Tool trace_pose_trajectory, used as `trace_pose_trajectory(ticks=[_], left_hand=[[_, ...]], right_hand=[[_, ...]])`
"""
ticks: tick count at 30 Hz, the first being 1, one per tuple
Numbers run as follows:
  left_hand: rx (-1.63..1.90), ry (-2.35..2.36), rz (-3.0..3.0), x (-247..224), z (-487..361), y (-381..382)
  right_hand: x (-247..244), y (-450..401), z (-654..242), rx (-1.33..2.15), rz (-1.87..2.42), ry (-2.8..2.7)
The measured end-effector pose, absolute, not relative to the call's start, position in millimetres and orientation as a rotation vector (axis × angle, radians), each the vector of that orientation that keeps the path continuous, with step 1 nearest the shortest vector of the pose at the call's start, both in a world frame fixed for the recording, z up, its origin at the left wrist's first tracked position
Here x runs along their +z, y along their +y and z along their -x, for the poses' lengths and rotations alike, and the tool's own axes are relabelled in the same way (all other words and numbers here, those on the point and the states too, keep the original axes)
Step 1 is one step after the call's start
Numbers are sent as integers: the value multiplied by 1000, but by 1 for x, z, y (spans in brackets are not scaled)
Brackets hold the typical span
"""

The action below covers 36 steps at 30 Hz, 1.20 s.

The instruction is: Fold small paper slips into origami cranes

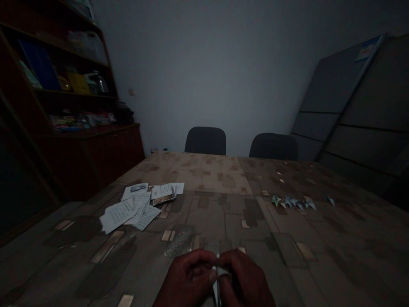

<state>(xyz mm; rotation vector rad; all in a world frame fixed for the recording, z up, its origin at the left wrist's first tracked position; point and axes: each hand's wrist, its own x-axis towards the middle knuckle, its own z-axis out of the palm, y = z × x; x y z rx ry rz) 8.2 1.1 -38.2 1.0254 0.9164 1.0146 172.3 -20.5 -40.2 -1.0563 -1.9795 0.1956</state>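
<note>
At the near edge of the view, my left hand point(189, 278) and my right hand point(246, 277) meet over a small folded piece of paper point(223, 271). Both hands are closed on it, pinching it between thumbs and fingers. Pale paper shows between the fingertips and as a narrow strip below them; much of it is hidden by my hands. Across the table to the right stand several small folded paper figures point(289, 202), with a single one point(330, 200) a little apart. Left of my hands lies a loose pile of printed paper cards point(119, 214).
A patterned cloth covers the table point(220, 213). Beyond its far edge are two dark chairs, a left chair point(205, 140) and a right chair point(273, 145). A wooden shelf unit point(111, 145) stands at the left, and tall grey panels point(322, 94) at the right. The room is dim.
</note>
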Motion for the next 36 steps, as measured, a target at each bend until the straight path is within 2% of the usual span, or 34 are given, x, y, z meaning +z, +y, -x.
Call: trace_pose_trajectory(ticks=[8, 17, 27, 36], left_hand=[[1013, 827, -990, -43, -9, 0], [999, 806, -972, -59, -4, 8], [938, 1160, -1247, -40, -13, 1], [1013, 1183, -1377, -34, -13, -2]], right_hand=[[-36, -18, -176, 160, 1096, -1976], [-32, -21, -177, 289, 1031, -2027], [-36, -16, -175, 13, 986, -2109], [-42, -15, -174, -102, 933, -2071]])
